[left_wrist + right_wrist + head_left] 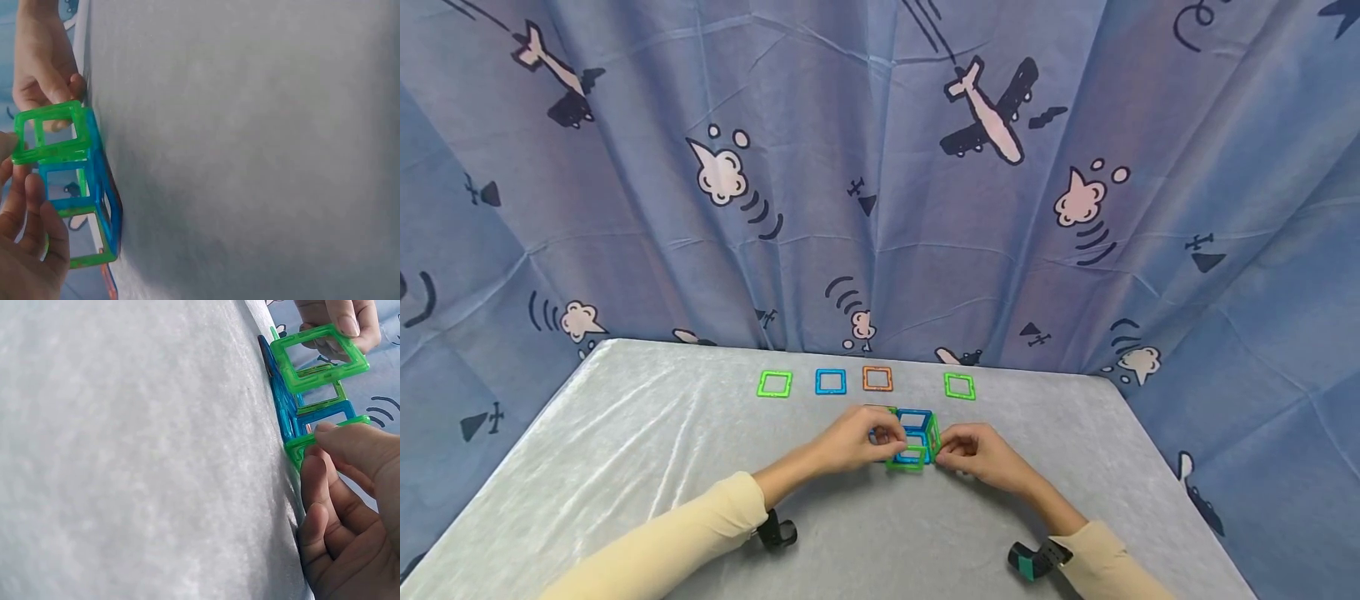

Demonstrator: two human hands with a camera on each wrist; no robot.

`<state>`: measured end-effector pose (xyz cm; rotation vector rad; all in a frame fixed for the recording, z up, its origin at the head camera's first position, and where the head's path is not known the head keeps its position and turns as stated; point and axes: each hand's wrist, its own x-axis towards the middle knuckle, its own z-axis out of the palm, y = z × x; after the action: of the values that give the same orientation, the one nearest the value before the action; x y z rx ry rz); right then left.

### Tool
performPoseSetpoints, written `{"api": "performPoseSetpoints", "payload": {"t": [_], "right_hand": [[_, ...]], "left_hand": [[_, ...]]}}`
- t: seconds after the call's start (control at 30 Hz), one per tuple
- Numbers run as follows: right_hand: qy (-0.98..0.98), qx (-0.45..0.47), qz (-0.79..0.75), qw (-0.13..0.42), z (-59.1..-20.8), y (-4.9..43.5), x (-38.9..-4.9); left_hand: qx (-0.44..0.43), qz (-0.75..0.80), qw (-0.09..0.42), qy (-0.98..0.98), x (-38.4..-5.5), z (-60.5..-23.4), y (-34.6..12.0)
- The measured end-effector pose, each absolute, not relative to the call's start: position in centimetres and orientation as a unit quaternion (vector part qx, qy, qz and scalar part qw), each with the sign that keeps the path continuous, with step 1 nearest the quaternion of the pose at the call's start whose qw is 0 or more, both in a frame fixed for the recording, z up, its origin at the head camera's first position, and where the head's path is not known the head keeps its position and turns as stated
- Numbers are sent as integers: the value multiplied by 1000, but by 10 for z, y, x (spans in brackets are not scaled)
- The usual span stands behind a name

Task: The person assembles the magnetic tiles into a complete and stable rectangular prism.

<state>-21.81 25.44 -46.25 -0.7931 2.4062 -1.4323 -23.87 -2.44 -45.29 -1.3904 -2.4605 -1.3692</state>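
My left hand (867, 439) pinches a green square magnetic tile (320, 380) by one corner, holding it at the near side of a small box-like build of open-frame tiles. Blue tiles (284, 409) form part of that build, and a green tile (935, 435) stands upright as its right side. At this right side, my right hand (983, 456) holds the edge of the upright green tile between thumb and fingers. Another green tile (94, 259) shows at the build's left end in the left wrist view. My left fingers hide part of the build in the head view.
Behind the build lie loose square tiles in a row: a green one (774, 395), a blue one (831, 392), an orange one (877, 389) and another green one (959, 396). A pale cloth covers the table (587, 467), with a patterned curtain (805, 167) at its back edge.
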Motion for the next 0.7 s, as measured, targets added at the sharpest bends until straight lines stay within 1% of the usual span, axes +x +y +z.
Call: {"api": "performPoseSetpoints", "payload": {"t": [0.7], "right_hand": [[820, -272, -489, 115, -467, 256, -222]], "left_hand": [[-441, -425, 10, -790, -240, -455, -9]]}}
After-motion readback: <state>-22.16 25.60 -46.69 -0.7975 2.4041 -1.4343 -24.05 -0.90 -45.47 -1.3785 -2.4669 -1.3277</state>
